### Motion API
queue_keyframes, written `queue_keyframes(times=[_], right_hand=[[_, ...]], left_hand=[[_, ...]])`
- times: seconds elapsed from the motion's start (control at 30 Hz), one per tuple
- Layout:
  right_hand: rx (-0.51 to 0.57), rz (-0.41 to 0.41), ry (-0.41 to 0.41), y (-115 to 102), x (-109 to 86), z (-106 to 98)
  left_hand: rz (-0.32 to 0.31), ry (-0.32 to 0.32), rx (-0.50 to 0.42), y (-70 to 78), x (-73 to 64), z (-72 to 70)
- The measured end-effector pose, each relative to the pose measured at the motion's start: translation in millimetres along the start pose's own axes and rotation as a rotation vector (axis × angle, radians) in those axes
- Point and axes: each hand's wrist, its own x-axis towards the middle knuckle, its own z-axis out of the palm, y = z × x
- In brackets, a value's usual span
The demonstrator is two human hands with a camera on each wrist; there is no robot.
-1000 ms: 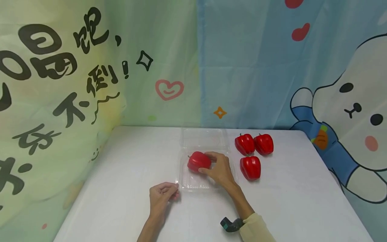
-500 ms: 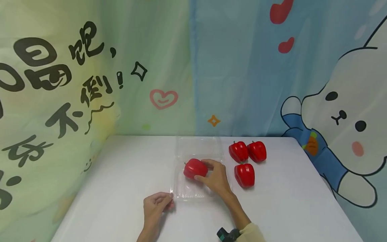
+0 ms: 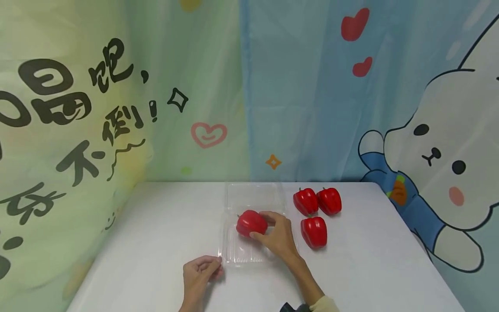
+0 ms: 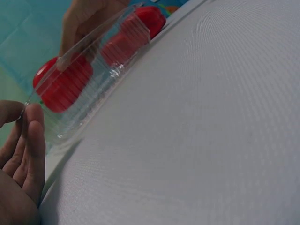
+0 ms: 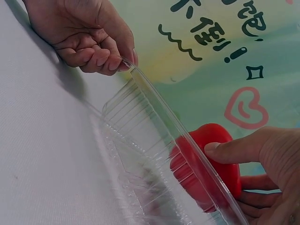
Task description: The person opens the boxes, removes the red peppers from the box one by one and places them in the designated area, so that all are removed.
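A clear plastic clamshell box (image 3: 249, 259) lies on the white table with its lid (image 3: 253, 197) folded back toward the wall. My left hand (image 3: 200, 275) pinches the box's near left corner between thumb and fingers, plain in the right wrist view. Inside the box's walls is a red bell pepper (image 3: 251, 223), its stem pointing left. My right hand (image 3: 278, 236) grips this pepper from the right, the thumb (image 5: 225, 150) on its near side and the fingers behind. Whether the pepper touches the box floor I cannot tell.
To the right of the box lie more red bell peppers: two side by side at the back (image 3: 306, 202) and one nearer (image 3: 314, 232). A printed cloth backdrop (image 3: 304, 95) hangs behind the white table (image 3: 370, 260).
The whole head view has shifted, with the scene sitting lower and slightly left. Both hands keep their holds, and the pepper stays in the same spot over the box.
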Motion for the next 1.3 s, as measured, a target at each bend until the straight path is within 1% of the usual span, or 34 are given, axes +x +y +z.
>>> queue_keyframes(times=[0.27,0.53,0.8,1.13,1.3], right_hand=[[0.012,-0.015,0.006,4,-7.1,3],[0.018,-0.015,0.031,3,-0.9,-3],[0.018,-0.003,0.039,3,-1.2,-5],[0.017,0.005,0.048,4,-1.8,-8],[0.025,0.006,0.051,4,-3.3,-10]], left_hand=[[0.039,-0.009,-0.021,-5.6,-5.2,-4.0],[0.079,-0.019,-0.019,-0.4,-2.1,-0.5],[0.038,-0.017,-0.029,2.6,-2.2,0.7],[0.017,-0.012,-0.044,3.2,-1.3,0.5],[0.016,-0.008,-0.026,3.3,-2.0,0.0]])
